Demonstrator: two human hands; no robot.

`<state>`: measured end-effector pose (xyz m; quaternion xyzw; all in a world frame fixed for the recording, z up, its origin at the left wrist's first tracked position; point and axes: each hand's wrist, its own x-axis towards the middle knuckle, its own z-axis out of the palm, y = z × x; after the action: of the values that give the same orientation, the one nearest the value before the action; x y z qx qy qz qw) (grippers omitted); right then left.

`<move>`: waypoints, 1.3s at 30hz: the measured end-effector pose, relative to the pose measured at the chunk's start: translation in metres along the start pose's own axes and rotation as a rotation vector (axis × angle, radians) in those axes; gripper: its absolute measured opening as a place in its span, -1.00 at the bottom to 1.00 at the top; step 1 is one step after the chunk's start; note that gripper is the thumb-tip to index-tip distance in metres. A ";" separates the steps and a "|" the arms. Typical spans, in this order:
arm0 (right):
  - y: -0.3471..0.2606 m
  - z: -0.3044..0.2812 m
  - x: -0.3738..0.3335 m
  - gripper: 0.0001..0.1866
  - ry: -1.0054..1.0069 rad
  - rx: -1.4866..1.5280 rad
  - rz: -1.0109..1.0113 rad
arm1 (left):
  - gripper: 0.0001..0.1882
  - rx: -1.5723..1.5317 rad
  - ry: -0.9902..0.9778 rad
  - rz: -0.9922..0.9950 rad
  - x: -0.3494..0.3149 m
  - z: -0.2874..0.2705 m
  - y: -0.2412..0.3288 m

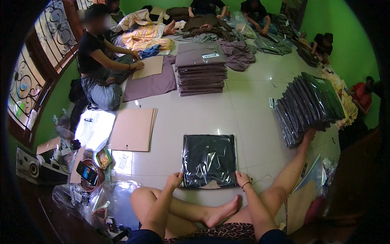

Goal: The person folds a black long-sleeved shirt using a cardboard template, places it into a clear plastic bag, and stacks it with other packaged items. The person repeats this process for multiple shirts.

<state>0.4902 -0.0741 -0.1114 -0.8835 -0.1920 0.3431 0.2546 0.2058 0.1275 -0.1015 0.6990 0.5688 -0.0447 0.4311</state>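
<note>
A folded black garment in a clear plastic bag [209, 156] lies on the floor tiles in front of my crossed leg. My left hand [175, 179] is closed on the bag's near left edge. At the opposite edge, my right hand [243, 179], with a dark band on its wrist, pinches the near right side. A brown piece of cardboard [213, 185] shows at the bag's near end. The plastic is shiny and lies mostly smooth over the cloth.
Cardboard sheets [132, 130] lie left, beside white plastic [95, 128]. Bagged dark garments [308, 105] lean in a row at right. A bagged brown stack [202, 75] stands ahead. A phone [87, 173] rests on a basket at left. Co-workers sit around, one handling cardboard [148, 67].
</note>
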 end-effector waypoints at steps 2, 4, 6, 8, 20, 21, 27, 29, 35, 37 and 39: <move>0.000 -0.014 -0.002 -0.47 -0.152 0.137 0.188 | -0.54 -0.023 -0.069 0.014 -0.002 -0.010 0.000; -0.005 -0.034 -0.009 -0.57 -0.259 0.430 0.100 | -0.57 -0.348 -0.105 0.080 -0.009 -0.023 0.005; -0.017 -0.052 -0.024 -0.77 -0.294 0.881 0.138 | -0.63 -0.659 -0.190 0.040 -0.022 -0.040 0.015; -0.037 -0.072 -0.042 -0.80 -0.270 1.136 -0.008 | -0.65 -0.874 -0.206 0.111 -0.035 -0.059 0.033; -0.098 -0.024 -0.041 -0.68 -0.073 1.220 -0.014 | -0.64 -0.774 0.234 0.349 -0.014 -0.040 0.093; -0.100 -0.006 -0.043 -0.68 -0.055 1.026 -0.139 | -0.66 -0.599 0.287 0.430 -0.011 -0.025 0.096; -0.098 0.062 -0.039 -0.55 0.312 -0.429 -0.740 | -0.38 0.558 0.232 0.695 -0.013 0.045 0.093; -0.092 0.071 -0.037 -0.48 0.271 -0.568 -0.723 | -0.35 0.584 0.270 0.720 -0.011 0.053 0.087; -0.084 0.079 -0.027 -0.42 0.262 -0.628 -0.672 | -0.38 0.549 0.299 0.733 0.000 0.058 0.081; -0.083 0.080 -0.024 -0.44 0.232 -0.604 -0.659 | -0.37 0.584 0.256 0.709 0.003 0.059 0.082; -0.083 0.080 -0.023 -0.44 0.206 -0.626 -0.643 | -0.41 0.529 0.271 0.701 0.003 0.060 0.083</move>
<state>0.4045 0.0055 -0.1024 -0.8431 -0.5243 0.0827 0.0869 0.3016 0.0921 -0.0946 0.9348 0.3181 0.0522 0.1488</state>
